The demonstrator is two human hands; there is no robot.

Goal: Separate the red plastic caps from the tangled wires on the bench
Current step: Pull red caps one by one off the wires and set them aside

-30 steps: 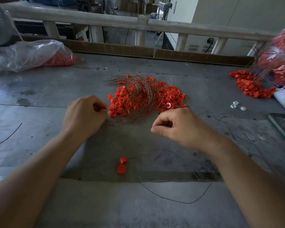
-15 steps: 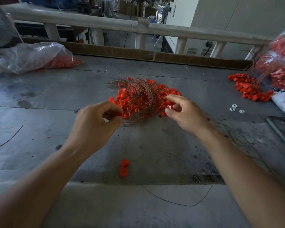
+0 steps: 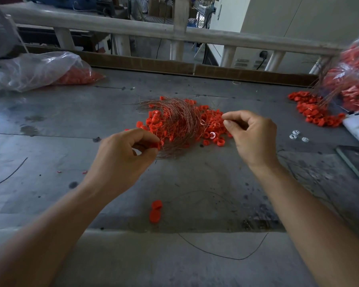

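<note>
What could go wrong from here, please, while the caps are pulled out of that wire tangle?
The left hand pinches a red cap at the edge of the tangled wires; pulling may drag the whole tangle and scatter caps.
The two loose caps lie on the bench between the forearms; either could knock them away.

Both bare forearms reach forward. Left hand (image 3: 122, 156) hovers knuckles-up, thumb and curled fingers pinching a red cap (image 3: 156, 145). Right hand (image 3: 255, 137) sits alongside, fingers curled, thumb and forefinger tips pressed together.
</note>
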